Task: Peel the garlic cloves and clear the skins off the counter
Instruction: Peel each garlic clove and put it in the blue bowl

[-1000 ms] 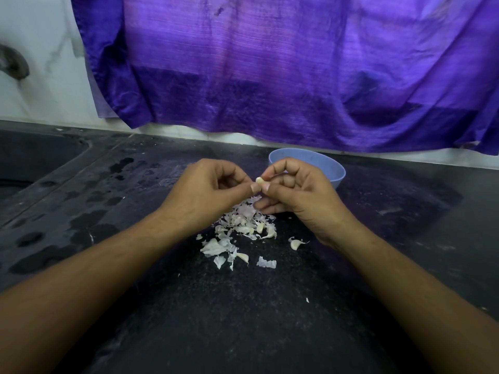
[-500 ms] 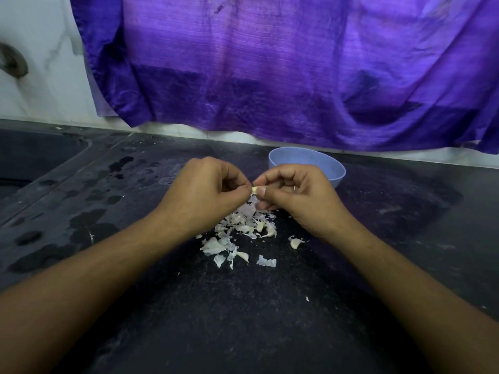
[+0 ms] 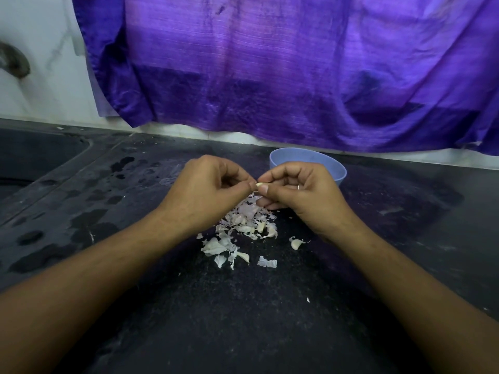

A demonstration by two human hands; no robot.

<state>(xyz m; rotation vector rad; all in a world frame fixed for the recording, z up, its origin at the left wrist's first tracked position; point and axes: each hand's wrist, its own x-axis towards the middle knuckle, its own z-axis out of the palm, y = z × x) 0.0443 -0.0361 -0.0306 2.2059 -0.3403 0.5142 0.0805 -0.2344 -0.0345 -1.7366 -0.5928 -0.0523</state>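
The dark speckled table (image 3: 243, 319) carries a heap of pale garlic skins (image 3: 243, 228) near its middle, with stray pieces just beside it. A blue bowl (image 3: 336, 168) stands behind the heap. Wet patches (image 3: 89, 225) darken the left part.

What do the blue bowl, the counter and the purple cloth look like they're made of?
Blue bowl: probably plastic, matte; even pale colour, thin rim. Counter: likely dark stone, fairly smooth; fine speckles, water sitting in patches. Purple cloth: woven fabric, silky sheen; weave lines, soft folds.
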